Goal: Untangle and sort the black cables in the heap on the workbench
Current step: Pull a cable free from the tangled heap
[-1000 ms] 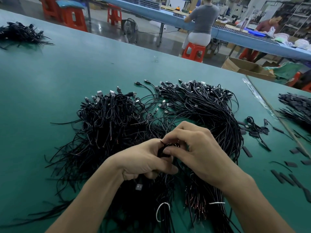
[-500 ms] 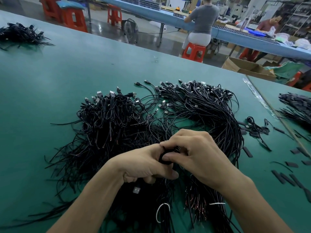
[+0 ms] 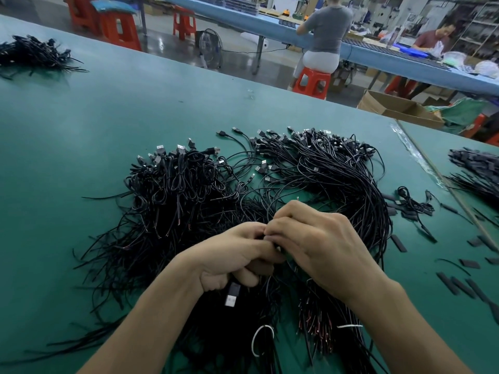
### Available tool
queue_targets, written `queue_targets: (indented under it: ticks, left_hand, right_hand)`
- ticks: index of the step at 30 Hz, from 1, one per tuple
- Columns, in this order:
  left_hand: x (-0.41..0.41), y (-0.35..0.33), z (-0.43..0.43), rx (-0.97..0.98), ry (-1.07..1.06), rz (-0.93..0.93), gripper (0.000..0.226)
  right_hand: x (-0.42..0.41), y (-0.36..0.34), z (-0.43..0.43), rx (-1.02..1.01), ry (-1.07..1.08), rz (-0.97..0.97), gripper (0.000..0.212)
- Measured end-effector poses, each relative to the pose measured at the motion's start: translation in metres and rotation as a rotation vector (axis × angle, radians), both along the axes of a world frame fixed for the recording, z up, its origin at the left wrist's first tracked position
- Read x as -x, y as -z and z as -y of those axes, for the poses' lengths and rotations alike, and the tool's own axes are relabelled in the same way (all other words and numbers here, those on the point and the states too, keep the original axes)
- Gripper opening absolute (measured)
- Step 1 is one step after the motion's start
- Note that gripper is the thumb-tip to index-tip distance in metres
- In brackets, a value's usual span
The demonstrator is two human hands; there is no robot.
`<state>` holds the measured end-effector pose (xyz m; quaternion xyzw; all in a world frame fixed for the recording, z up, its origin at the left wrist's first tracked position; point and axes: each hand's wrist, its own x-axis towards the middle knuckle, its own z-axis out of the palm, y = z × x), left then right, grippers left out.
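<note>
Left hand [image 3: 237, 256] curled round a cable [image 3: 234, 288], its plug [image 3: 230, 300] poking out below the fist, right hand [image 3: 320, 248] pinching the same cable where the fingertips meet, both over the heap [image 3: 186, 203], near middle of the green workbench [image 3: 108, 117]

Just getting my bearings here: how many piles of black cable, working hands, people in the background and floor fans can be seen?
Cable piles: 3 (big heap, far-left pile, far-right pile)
Hands: 2 (left hand, right hand, both gripping cable)
People behind: 2 (person in grey, person in red)
Floor fans: 1 (floor fan)
Total: 8
</note>
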<state>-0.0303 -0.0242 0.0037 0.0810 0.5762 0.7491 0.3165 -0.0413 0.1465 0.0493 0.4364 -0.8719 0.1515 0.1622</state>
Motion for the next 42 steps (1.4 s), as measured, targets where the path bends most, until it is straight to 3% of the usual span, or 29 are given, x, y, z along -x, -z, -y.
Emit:
queue_targets:
  ticks: [6, 9, 12, 17, 22, 26, 33, 37, 39, 42]
  left_hand:
    - [0.002, -0.005, -0.001, -0.421, -0.041, 0.294, 0.012]
    - [0.003, -0.01, -0.004, -0.561, -0.164, 0.371, 0.01]
    - [0.003, -0.012, -0.007, -0.469, -0.322, 0.306, 0.018]
    - [0.0, -0.014, -0.014, -0.306, -0.475, 0.047, 0.033]
    - [-0.003, -0.017, -0.014, -0.223, -0.519, -0.047, 0.049]
    - [-0.004, -0.017, -0.015, -0.165, -0.545, -0.036, 0.049]
    - [-0.002, -0.012, -0.019, -0.329, -0.548, 0.048, 0.046]
    - [-0.001, -0.011, -0.02, -0.421, -0.559, 0.015, 0.026]
    - [-0.001, -0.009, -0.021, -0.435, -0.557, -0.045, 0.028]
    - [-0.002, -0.006, -0.021, -0.367, -0.563, -0.167, 0.029]
  right_hand:
    - [0.002, 0.004, -0.002, 0.053, 0.057, -0.091, 0.021]
    - [0.002, 0.008, 0.003, 0.09, 0.116, -0.091, 0.021]
    - [-0.001, 0.016, 0.01, 0.232, 0.146, 0.023, 0.017]
    - [-0.003, 0.023, 0.017, 0.435, 0.204, 0.167, 0.007]
    - [-0.003, 0.014, 0.018, 0.32, 0.237, 0.147, 0.014]
    - [-0.005, 0.002, 0.019, 0.167, 0.258, 0.098, 0.014]
    - [-0.003, -0.006, 0.021, 0.038, 0.246, 0.075, 0.016]
    - [-0.003, 0.001, 0.021, 0.281, 0.316, 0.191, 0.018]
    - [-0.003, 0.003, 0.022, 0.427, 0.353, 0.281, 0.009]
    - [-0.003, 0.003, 0.025, 0.635, 0.314, 0.585, 0.011]
